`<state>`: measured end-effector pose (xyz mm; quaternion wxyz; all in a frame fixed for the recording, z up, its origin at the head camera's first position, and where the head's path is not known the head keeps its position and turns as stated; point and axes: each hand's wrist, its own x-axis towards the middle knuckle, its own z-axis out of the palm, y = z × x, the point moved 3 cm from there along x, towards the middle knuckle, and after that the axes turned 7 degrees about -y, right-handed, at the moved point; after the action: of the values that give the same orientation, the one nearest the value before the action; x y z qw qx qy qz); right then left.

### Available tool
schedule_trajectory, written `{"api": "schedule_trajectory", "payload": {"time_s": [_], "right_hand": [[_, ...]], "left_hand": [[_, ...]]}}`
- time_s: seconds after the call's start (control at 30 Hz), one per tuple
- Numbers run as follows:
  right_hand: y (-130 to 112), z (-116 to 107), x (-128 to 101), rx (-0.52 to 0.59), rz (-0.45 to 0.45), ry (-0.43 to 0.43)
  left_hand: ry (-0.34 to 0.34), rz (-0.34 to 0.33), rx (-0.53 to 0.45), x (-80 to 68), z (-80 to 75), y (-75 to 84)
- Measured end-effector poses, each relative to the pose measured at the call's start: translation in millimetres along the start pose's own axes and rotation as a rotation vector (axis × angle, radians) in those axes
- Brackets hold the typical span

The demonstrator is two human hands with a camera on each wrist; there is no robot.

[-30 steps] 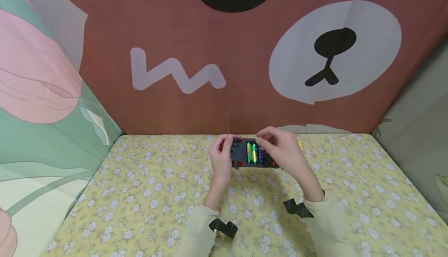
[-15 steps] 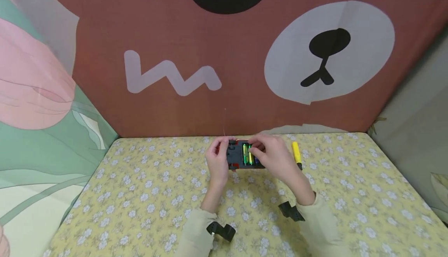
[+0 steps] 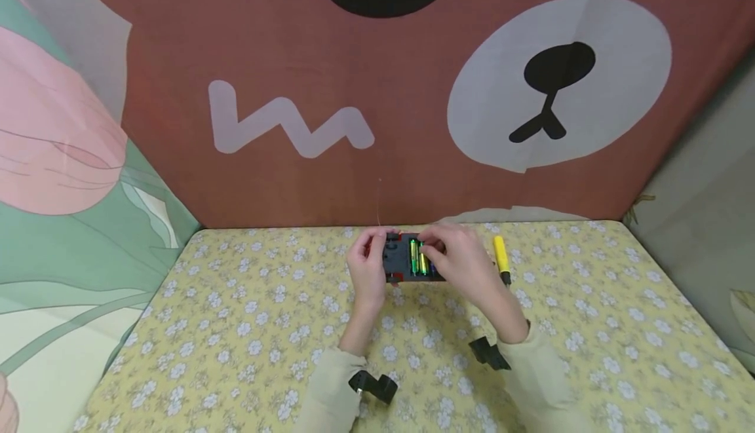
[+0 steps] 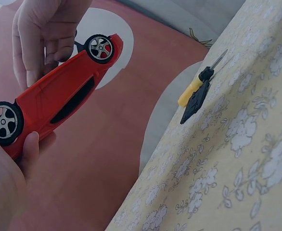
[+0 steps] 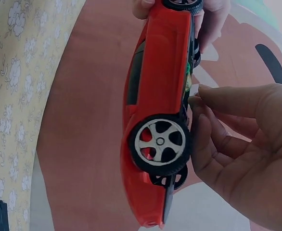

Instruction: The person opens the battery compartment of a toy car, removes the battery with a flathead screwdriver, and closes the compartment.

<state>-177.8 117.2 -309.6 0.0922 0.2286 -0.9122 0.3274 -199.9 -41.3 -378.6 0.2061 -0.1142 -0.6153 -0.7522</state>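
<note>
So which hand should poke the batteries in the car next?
Probably the right hand: its fingertips already sit over the batteries in the car. The left hand grips the car's other end, steadying it.

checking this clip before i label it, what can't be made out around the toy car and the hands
- Head view: the batteries show partly; the right hand covers that end of the toy car.
- Left wrist view: the left hand is cut off by the frame edge.
- Right wrist view: the car's underside is edge-on, so the fingers' contact is unclear.
- The black piece by the screwdriver is too small to identify.
</note>
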Motion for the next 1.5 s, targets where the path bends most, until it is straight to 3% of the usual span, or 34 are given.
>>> {"api": "schedule_trajectory", "payload": {"time_s": [0.57, 0.83, 1.5], "right_hand": [[-0.4, 5.6, 3.4, -0.031, 0.035, -0.009], [-1.5, 6.8, 4.3, -0.057, 0.017, -0.009], [-0.2, 7.0, 1.2, -0.024, 0.017, 0.006]], "left_hand": [[0.013, -0.029, 0.002, -0.9, 4.6, 1.2], [0.009, -0.005, 0.029, -0.6, 2.9, 1.1], [-0.006, -0.012, 0.038, -3.7, 4.1, 2.2]]}}
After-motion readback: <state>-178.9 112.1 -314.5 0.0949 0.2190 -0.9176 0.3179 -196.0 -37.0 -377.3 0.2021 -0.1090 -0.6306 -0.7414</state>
